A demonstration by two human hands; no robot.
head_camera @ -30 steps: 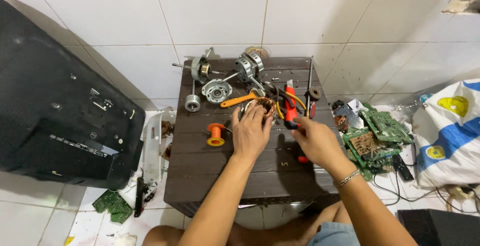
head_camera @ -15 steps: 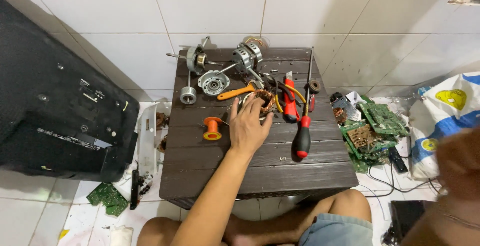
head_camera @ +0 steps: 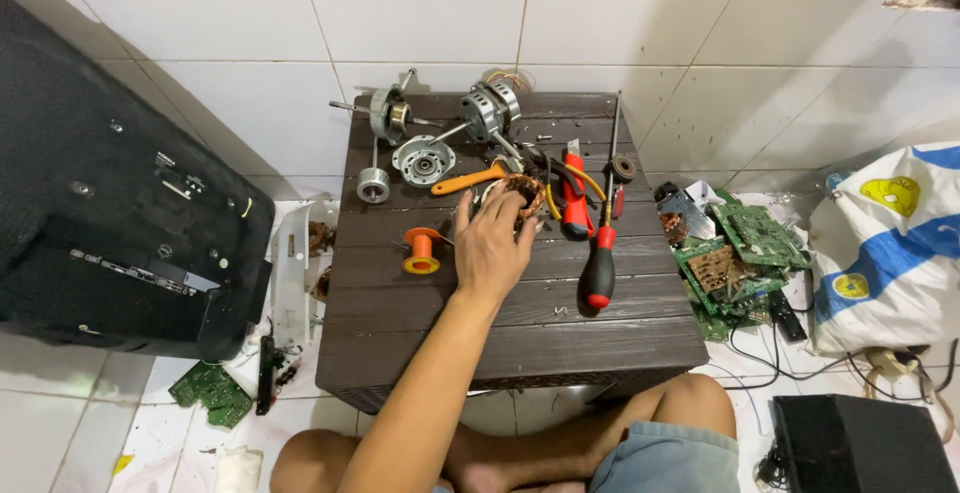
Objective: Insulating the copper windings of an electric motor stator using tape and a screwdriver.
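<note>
Left grip (head_camera: pixel 493 243) fingers spread over copper coil (head_camera: pixel 524 193), coil half hidden, right hand outside view.

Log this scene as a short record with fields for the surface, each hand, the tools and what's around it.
surface: dark slatted table against a white tiled wall
left hand: left hand palm down, fingers on a copper-wound motor stator
right hand: not in view
tools: red-and-black screwdriver, orange spool, orange-handled tool
parts: fan motor, bearing plate
floor right: green circuit boards
floor left: black TV back panel
</note>
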